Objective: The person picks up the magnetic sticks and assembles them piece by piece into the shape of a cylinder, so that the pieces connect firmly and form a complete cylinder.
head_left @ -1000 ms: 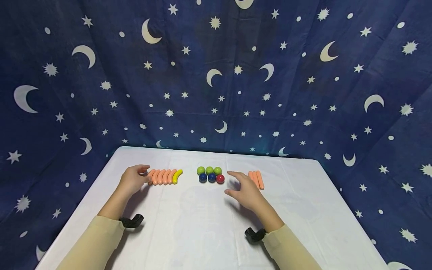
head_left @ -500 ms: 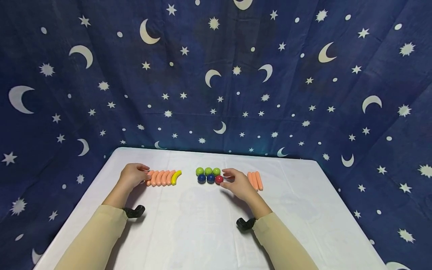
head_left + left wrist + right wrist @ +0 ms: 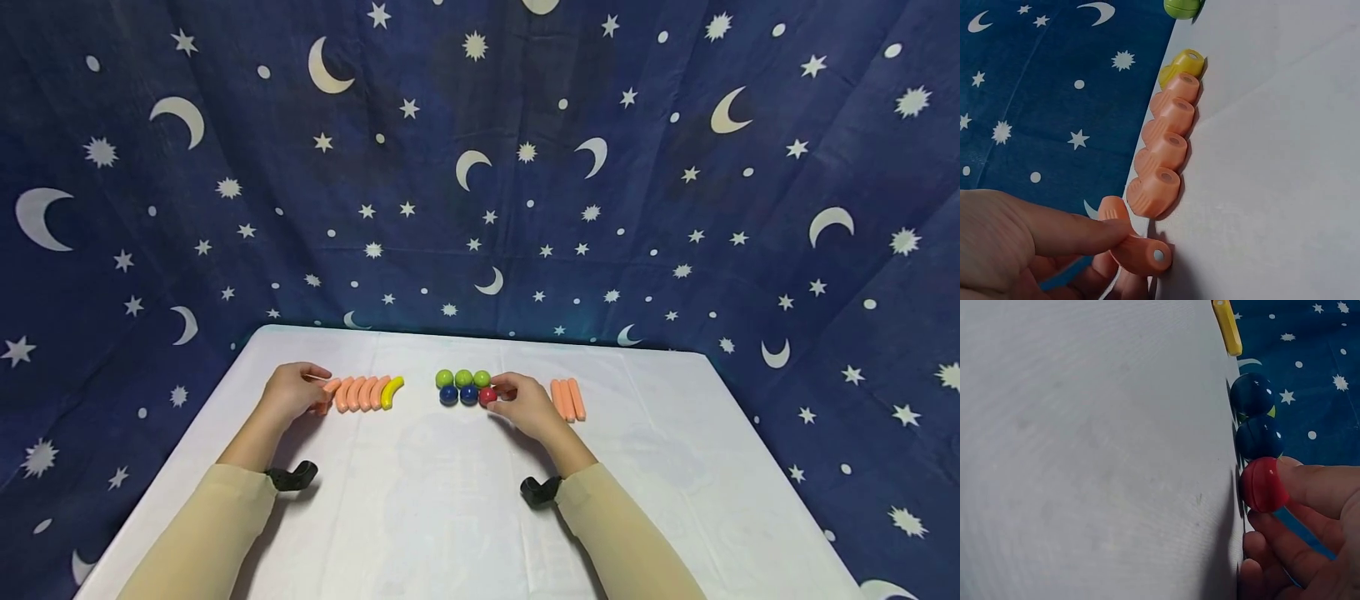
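Observation:
My left hand (image 3: 291, 392) pinches an orange curved sausage-shaped piece (image 3: 1141, 253) between thumb and fingers, a small gap from the end of a row. In that row, several like orange pieces (image 3: 1166, 152) lie side by side, ending in a yellow curved piece (image 3: 392, 392). My right hand (image 3: 528, 406) grips a red ball (image 3: 1264, 485), thumb on one side and fingers partly hidden behind it. Two dark blue balls (image 3: 1259, 437) stand in line with the red one. Behind these sit three green balls (image 3: 464, 378).
Straight orange sticks (image 3: 567, 400) lie together right of my right hand. A white cloth covers the table (image 3: 420, 500). Beyond its far edge hangs a dark blue curtain (image 3: 420, 167) with moons and stars.
My right hand has moved left onto the red ball and closed its fingers on it. My left hand has drawn the end orange piece slightly away from the row.

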A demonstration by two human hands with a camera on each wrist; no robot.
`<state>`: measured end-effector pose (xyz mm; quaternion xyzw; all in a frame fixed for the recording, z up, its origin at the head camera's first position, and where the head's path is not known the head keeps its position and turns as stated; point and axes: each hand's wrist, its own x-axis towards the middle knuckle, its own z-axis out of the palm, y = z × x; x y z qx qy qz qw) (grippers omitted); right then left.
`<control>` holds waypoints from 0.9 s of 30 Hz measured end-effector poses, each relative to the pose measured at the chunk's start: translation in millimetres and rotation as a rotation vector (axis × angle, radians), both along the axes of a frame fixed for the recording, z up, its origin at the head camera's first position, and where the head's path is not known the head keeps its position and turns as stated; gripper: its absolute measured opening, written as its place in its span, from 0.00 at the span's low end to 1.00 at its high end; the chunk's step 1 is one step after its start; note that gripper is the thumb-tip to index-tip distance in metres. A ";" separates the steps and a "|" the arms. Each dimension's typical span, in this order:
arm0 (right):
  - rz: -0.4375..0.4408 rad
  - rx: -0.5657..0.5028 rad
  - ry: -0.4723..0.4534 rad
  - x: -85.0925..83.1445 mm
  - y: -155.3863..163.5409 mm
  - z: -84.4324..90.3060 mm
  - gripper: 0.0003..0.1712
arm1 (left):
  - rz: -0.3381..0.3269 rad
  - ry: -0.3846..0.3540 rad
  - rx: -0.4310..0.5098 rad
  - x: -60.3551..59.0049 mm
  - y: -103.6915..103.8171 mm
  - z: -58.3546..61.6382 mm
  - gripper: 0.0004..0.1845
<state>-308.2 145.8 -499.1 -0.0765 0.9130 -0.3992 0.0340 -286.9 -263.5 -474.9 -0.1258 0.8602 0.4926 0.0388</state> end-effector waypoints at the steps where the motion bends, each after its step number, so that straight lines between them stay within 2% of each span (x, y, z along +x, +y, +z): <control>1: -0.004 -0.001 -0.004 -0.7 -0.5 -0.1 0.24 | -0.005 0.002 0.004 1.6 -0.3 -0.1 0.24; 8: -0.023 0.009 -0.018 -2.8 -2.5 -1.1 0.21 | -0.050 0.055 0.043 18.6 -0.6 1.9 0.21; 13: -0.029 0.020 -0.009 -4.2 -3.8 -2.2 0.18 | -0.102 0.099 0.062 33.7 8.4 9.7 0.22; 21: -0.024 0.024 -0.010 2.1 -3.7 1.0 0.15 | -0.193 0.099 0.127 52.3 41.3 17.7 0.21; 27: -0.006 0.048 0.008 14.3 -1.4 -0.5 0.14 | -0.274 0.060 0.157 59.1 71.4 15.6 0.21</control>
